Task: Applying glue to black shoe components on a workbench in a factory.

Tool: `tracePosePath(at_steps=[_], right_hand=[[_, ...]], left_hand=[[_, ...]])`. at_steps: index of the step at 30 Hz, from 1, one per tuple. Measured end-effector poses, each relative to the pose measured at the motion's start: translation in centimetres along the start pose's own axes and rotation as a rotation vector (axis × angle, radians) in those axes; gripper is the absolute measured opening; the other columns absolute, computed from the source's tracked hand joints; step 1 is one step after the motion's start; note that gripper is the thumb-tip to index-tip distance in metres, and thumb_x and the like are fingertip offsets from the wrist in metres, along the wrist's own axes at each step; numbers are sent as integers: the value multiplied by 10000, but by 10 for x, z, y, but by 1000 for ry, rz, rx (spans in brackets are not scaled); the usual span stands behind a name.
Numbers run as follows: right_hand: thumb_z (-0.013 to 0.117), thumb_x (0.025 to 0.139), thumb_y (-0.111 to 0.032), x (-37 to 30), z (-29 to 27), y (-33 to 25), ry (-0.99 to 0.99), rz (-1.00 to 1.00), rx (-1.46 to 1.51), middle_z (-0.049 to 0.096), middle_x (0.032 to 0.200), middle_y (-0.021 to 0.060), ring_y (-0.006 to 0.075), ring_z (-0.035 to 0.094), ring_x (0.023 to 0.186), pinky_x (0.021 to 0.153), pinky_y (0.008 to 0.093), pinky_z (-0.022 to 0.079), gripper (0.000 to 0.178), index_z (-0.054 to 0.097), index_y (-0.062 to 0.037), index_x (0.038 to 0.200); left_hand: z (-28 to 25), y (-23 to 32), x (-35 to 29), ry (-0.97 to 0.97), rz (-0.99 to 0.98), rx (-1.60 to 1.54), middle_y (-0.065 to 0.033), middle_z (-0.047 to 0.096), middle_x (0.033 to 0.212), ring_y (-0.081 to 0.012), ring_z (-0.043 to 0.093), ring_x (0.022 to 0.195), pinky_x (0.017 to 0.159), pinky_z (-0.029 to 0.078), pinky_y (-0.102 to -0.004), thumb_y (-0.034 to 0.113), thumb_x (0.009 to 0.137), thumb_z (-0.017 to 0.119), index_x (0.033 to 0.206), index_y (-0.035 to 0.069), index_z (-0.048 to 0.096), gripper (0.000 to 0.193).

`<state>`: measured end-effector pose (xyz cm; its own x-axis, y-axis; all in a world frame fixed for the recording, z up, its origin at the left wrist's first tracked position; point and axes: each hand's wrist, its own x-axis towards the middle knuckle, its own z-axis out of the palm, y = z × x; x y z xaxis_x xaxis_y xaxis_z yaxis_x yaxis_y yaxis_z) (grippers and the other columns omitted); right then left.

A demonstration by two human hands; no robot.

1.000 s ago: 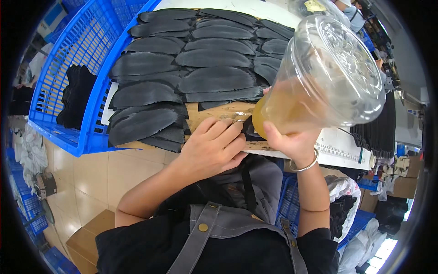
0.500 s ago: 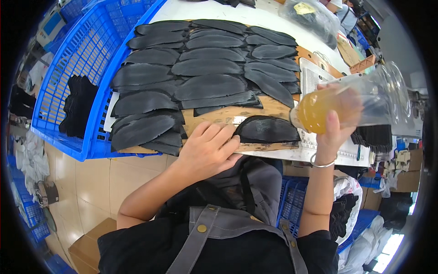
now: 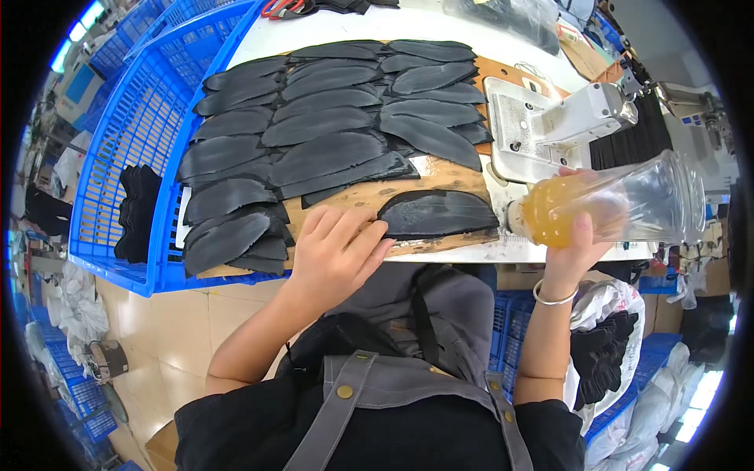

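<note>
A single black half-moon piece [image 3: 440, 213], with a greyish sheen on its face, lies flat at the near edge of the wooden board [image 3: 357, 206]. At its left tip, my left hand [image 3: 334, 247] has its fingers curled and pinched on the edge. My right hand [image 3: 580, 235] is wrapped around a clear plastic bottle [image 3: 660, 200] of yellow liquid, tipped on its side. Its narrow end points left, just beyond the piece's right tip and apart from it. Overlapping rows of similar black pieces [image 3: 326, 157] cover the board behind.
A blue plastic crate [image 3: 118, 212] holding black wavy-edged pieces [image 3: 137, 212] stands left of the board. On the right is a white sewing machine [image 3: 581, 118]. Red-handled scissors [image 3: 284, 8] and a clear plastic bag [image 3: 510, 20] lie at the back of the white table.
The bottle has drawn slightly right, away from the piece's right end. My left hand stays at the left tip. The whole view has shifted, showing more of the sewing machine.
</note>
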<state>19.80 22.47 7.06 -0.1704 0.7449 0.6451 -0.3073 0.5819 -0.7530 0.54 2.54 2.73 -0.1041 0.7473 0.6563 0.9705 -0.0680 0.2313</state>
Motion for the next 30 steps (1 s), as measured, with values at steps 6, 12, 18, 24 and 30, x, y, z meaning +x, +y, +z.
tracePosePath(at_steps=[6, 12, 18, 24, 30], right_hand=[[745, 633, -156, -10, 59, -1, -398, 67, 231, 535, 1070, 169, 275, 568, 981, 858, 392, 472, 772, 322, -13, 1263], [732, 649, -160, -13, 102, 11, -782, 38, 4, 534, 1079, 169, 272, 555, 996, 860, 393, 463, 751, 330, -9, 1265], [782, 567, -215, -5, 118, -2, -792, -132, -247, 574, 1035, 110, 187, 572, 943, 833, 304, 455, 714, 444, 4, 1157], [770, 583, -203, 17, 75, 6, -717, -111, -316, 571, 1040, 112, 207, 583, 944, 832, 330, 476, 714, 438, 4, 1180], [551, 799, -412, 14, -2, -14, -126, 178, 229, 491, 1147, 154, 283, 505, 1068, 950, 451, 407, 631, 395, 0, 1250]], left_hand=[[3, -1, -10, 12, -61, 9, -58, 606, 954, -221, 565, 809, 716, 424, -337, 110, 659, 707, 916, 40, 631, 277], [5, -5, -11, -36, 10, 67, -52, 564, 999, -199, 522, 887, 743, 425, -322, 185, 681, 682, 941, 32, 602, 312], [4, -7, -13, -45, 31, 109, -63, 552, 986, -197, 502, 872, 749, 416, -315, 243, 688, 674, 935, 33, 597, 333], [1, -6, -12, -34, -25, 25, -62, 566, 977, -209, 519, 864, 735, 415, -325, 232, 669, 702, 922, 33, 599, 338], [3, -3, -7, 22, -143, -108, -74, 592, 927, -232, 546, 815, 704, 422, -337, 201, 673, 722, 847, 40, 573, 280]])
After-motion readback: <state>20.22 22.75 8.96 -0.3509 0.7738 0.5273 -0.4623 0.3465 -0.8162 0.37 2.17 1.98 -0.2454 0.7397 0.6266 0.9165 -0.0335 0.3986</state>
